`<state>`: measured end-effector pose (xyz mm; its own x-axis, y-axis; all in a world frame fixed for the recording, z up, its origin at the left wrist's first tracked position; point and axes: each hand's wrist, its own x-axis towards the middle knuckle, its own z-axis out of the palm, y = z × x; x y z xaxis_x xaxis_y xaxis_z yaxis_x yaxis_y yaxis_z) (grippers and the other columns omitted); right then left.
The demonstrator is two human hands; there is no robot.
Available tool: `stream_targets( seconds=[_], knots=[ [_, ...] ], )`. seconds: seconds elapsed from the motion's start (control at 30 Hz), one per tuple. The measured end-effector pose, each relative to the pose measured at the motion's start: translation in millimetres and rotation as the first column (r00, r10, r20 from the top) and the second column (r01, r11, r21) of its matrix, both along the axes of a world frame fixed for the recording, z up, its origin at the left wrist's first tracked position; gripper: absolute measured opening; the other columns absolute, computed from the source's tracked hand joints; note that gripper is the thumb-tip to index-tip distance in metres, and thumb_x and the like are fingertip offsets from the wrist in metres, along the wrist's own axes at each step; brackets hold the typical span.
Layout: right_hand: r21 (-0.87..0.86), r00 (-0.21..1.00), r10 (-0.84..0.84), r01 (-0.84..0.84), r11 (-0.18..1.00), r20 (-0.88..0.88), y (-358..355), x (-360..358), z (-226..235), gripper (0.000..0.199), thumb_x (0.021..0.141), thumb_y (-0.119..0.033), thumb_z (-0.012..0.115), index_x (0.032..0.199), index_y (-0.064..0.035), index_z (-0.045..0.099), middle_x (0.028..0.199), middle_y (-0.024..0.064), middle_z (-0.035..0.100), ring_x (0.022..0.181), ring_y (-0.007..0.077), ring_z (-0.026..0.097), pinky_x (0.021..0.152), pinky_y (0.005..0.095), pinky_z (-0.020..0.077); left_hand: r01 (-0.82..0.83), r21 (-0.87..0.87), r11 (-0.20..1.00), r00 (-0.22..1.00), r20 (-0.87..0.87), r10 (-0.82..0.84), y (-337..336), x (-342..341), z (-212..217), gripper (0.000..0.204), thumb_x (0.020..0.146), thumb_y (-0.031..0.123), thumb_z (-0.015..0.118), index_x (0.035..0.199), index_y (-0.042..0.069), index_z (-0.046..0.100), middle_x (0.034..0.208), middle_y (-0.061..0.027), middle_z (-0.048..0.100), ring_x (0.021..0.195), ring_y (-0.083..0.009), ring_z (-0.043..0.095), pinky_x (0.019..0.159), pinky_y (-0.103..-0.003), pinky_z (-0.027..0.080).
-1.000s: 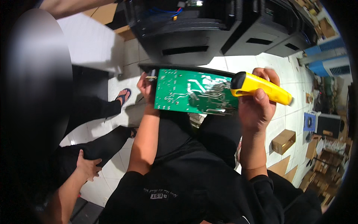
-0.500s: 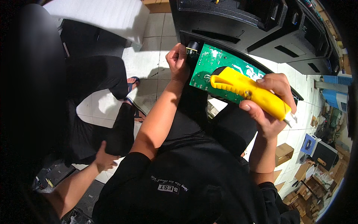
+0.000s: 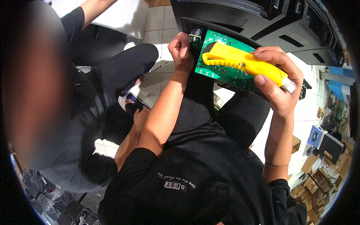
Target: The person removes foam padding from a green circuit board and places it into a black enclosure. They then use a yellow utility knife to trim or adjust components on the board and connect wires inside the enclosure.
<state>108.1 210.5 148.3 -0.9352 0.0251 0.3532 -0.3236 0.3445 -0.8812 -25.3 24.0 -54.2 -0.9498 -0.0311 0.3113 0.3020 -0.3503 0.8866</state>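
My right hand (image 3: pixel 279 77) is closed around a yellow utility knife (image 3: pixel 240 62) with a ridged underside. Its pale, shiny end points lower right past my palm, while its dark, rounded end lies over a green circuit board (image 3: pixel 208 71). The board sits in a long black panel (image 3: pixel 197 48) across my thighs, partly hidden by the knife. At the panel's left end, my left hand (image 3: pixel 181 52) is closed, thumb and curled fingers pinching its edge. Just beside those fingers stands a black cylindrical part (image 3: pixel 196 31).
Large black cabinets (image 3: pixel 221 22) stand directly beyond the panel. Close on my left is a co-worker (image 3: pixel 123 71), one hand (image 3: pixel 140 117) down by a shoe. White foam (image 3: pixel 129 20) lies far left. Cardboard pieces (image 3: pixel 318 187) clutter the right, and black parts in plastic (image 3: pixel 41 191) the lower left.
The knife has shifted slightly left and away from me over the board. The co-worker has leaned in, one arm now raised at the far left. My left hand keeps its pinch.
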Motion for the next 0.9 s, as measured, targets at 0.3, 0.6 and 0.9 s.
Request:
stream_targets(
  seconds=[0.3, 0.6, 0.9],
  knots=[
    [0.126, 1.000, 0.011, -0.008, 0.992, -0.016, -3.8, -3.5, -0.9, 0.032, 0.074, -0.009, 0.080, 0.104, 0.0014, 0.075, 0.104, 0.0137, 0.073, 0.098, 0.0225, 0.068, 0.088, 0.0323, 0.0509, -0.026, -0.044, 0.999, 1.000, 0.004, 0.027, -2.1, 1.0, 6.4, 0.049, 0.104, 0.035, 0.059, 0.069, 0.004, 0.044, 0.066, 0.0053, 0.038, 0.066, -0.0063, 0.034, 0.057, -0.028, 0.027],
    [0.245, 0.993, 0.103, -0.086, 0.966, -0.056, -6.6, -5.1, 1.3, 0.033, 0.073, -0.009, 0.080, 0.104, 0.0006, 0.075, 0.106, 0.0146, 0.074, 0.103, 0.0266, 0.069, 0.089, 0.0355, 0.0526, -0.020, -0.065, 0.998, 1.000, 0.013, 0.021, -5.4, 3.8, 10.8, 0.054, 0.103, 0.047, 0.059, 0.070, 0.004, 0.051, 0.064, 0.0060, 0.043, 0.065, -0.0065, 0.039, 0.057, -0.028, 0.029],
    [0.257, 0.989, 0.129, -0.105, 0.961, -0.076, -6.1, -4.6, 1.8, 0.034, 0.071, -0.010, 0.079, 0.103, -0.0002, 0.075, 0.105, 0.0154, 0.074, 0.100, 0.0269, 0.070, 0.088, 0.0352, 0.0530, -0.008, -0.055, 0.998, 1.000, -0.005, 0.008, -6.1, 4.4, 11.9, 0.053, 0.103, 0.045, 0.059, 0.072, 0.004, 0.051, 0.065, 0.0060, 0.042, 0.066, -0.0062, 0.038, 0.057, -0.027, 0.029]
  ],
)
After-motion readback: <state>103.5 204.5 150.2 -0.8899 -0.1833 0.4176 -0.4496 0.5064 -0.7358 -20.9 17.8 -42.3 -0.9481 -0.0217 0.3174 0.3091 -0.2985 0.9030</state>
